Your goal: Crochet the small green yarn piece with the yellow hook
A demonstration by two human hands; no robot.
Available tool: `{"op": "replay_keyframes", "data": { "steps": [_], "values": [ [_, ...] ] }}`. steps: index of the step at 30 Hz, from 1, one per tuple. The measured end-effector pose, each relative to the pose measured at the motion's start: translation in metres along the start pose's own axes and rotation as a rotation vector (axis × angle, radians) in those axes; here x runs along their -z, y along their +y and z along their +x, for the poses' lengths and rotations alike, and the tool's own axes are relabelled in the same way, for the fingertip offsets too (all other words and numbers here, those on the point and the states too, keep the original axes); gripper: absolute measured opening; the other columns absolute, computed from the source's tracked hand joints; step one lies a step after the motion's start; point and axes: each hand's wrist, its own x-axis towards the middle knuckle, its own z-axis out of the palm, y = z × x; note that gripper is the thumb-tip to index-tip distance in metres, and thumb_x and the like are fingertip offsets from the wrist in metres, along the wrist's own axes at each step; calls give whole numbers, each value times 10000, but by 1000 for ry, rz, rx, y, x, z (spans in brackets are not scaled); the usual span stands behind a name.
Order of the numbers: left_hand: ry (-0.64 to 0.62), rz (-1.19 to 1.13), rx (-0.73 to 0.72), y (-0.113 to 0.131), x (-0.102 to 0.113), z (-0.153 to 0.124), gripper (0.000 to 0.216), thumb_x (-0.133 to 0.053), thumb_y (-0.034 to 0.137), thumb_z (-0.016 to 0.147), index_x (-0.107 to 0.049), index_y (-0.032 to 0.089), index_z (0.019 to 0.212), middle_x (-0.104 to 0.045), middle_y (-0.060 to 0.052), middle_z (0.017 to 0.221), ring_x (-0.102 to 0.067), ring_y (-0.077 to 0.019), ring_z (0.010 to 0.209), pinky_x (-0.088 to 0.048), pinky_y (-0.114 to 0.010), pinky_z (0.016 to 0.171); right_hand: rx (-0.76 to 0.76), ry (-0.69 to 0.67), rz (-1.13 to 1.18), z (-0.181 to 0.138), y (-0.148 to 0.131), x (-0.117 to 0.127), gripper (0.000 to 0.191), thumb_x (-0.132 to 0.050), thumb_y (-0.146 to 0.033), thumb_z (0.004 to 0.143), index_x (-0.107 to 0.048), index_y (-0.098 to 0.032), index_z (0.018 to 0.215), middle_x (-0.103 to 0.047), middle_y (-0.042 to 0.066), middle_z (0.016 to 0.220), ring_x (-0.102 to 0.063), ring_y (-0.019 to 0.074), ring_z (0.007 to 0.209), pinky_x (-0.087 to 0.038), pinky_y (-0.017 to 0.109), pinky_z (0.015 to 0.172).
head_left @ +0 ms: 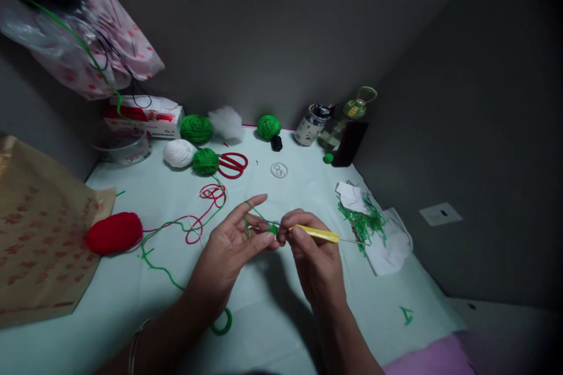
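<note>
Between finger and thumb, my left hand point(233, 240) pinches a small green crochet piece point(273, 228). Green yarn point(255, 209) runs up over its raised index finger and trails down to the left across the table. My right hand point(314, 255) grips a crochet hook point(319, 234) by its yellow handle, fingers closed round it. The hook's tip meets the green piece, though the exact stitch is too small to make out. A green ring point(222, 322) lies partly behind my left forearm.
Red yarn point(115, 233) lies by a paper bag point(48, 234). Farther back are green yarn balls point(205, 162), red-handled scissors point(233, 165), a small round dish point(279, 170), a pen cup point(308, 128), a bottle point(336, 129) and a dark phone point(350, 145). Green yarn scraps point(358, 220) sit at right.
</note>
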Motion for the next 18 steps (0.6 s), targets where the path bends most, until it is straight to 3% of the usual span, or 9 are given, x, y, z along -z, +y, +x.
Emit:
{"op": "replay_keyframes", "data": {
  "steps": [3,6,9,18],
  "values": [
    [-13,12,-9,-1,1,1,576,-808,174,781,-623,200,1326,-632,27,812,-661,-128,731,-508,-321,828,15,49,-100,-3,3,1,118,-675,-307,923,-745,-256,1004,-661,9,878,-621,143,777,-511,290,728],
    [-26,8,22,0,3,1,619,-808,183,783,-598,200,1365,-635,21,836,-656,-132,747,-499,-324,837,163,47,-255,-4,5,1,144,-649,-266,941,-774,-276,1012,-704,36,990,-647,177,923,-525,321,804],
    [-46,-2,53,2,3,0,660,-804,190,791,-559,188,1403,-653,4,876,-659,-139,763,-488,-320,836,221,27,-242,-2,6,1,165,-638,-240,948,-780,-298,1007,-747,36,1017,-655,194,1010,-528,345,868],
    [-24,11,61,9,1,-2,602,-789,190,795,-594,168,1364,-664,1,828,-624,-140,751,-453,-308,814,12,58,90,3,1,-3,188,-639,-395,940,-721,-226,929,-723,30,858,-609,133,682,-537,308,704]
  ]
}}
